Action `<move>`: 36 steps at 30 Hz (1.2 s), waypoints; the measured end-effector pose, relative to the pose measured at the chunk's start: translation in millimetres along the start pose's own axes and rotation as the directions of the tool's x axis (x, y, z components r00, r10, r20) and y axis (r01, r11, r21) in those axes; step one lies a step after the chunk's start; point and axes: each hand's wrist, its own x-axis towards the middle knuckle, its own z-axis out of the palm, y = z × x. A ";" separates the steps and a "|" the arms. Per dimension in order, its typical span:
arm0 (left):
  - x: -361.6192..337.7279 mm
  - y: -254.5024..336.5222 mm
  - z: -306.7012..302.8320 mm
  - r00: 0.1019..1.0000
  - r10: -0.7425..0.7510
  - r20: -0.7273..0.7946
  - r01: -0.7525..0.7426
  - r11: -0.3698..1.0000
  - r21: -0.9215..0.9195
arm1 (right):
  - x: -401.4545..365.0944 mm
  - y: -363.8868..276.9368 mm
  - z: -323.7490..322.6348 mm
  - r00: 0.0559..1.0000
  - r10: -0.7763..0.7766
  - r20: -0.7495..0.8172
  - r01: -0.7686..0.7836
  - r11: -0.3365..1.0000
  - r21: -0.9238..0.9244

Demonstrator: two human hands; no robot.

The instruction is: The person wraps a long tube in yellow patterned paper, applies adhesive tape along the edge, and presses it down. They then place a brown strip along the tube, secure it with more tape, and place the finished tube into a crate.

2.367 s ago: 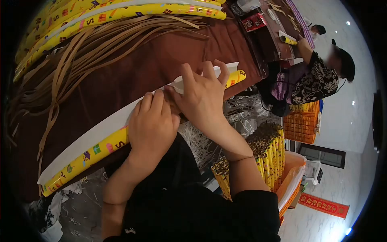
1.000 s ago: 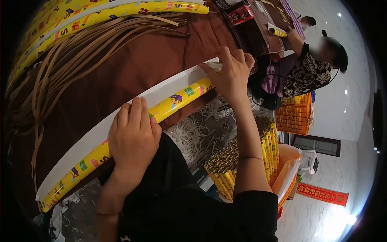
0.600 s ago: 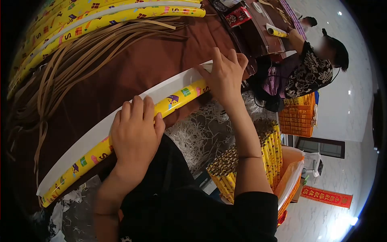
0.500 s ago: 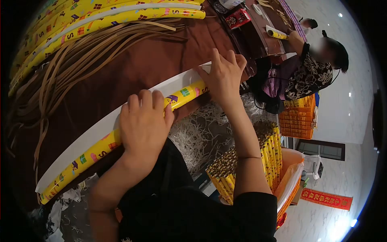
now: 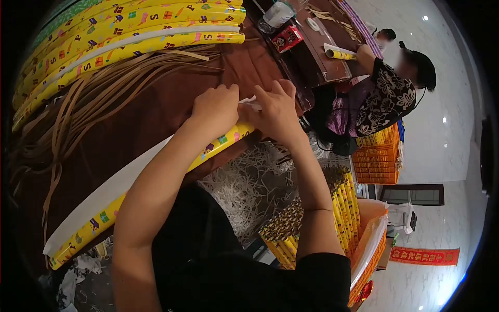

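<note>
A partly rolled length of yellow printed wrapping paper (image 5: 108, 216) lies along the near edge of the brown-covered table, its white underside showing as a loose flap behind the roll. Near the roll's right end, my left hand (image 5: 217, 108) has its fingers curled down at the paper's edge. Close beside it, my right hand (image 5: 276, 112) is bent over the same end, thumb toward the left hand. A crumpled white bit of the paper shows between the two hands. The fingertips of the left hand are hidden.
Finished yellow rolls (image 5: 171, 23) and brown strips (image 5: 112, 86) lie at the table's far left. A bottle (image 5: 275, 18) and red box (image 5: 287, 39) stand at the back. Below are shredded paper (image 5: 234, 177) and stacked rolls (image 5: 283, 221). A person (image 5: 390, 96) works at the right.
My left hand has moved from the middle of the roll to its right end, beside my right hand. The right hand has shifted slightly down and left, and the view has turned a little.
</note>
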 end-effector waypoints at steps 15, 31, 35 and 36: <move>4.1 -7.6 3.9 0.998 0.046 -0.030 -0.050 0.983 -0.178 | -14.4 42.7 -7.9 0.996 0.044 -0.071 -0.048 0.997 -0.057; 3.3 -3.9 3.5 0.999 0.023 -0.034 -0.029 0.983 -0.179 | -19.3 42.2 2.6 0.987 0.120 -0.106 -0.135 0.979 -0.150; 4.4 -6.4 8.4 0.996 0.056 -0.063 -0.067 0.980 -0.186 | -26.0 51.1 -3.9 0.989 0.146 0.005 -0.144 0.983 -0.113; 4.3 -6.5 7.3 0.997 0.061 -0.057 -0.070 0.981 -0.179 | -27.0 51.9 -3.5 0.989 0.149 0.005 -0.147 0.983 -0.114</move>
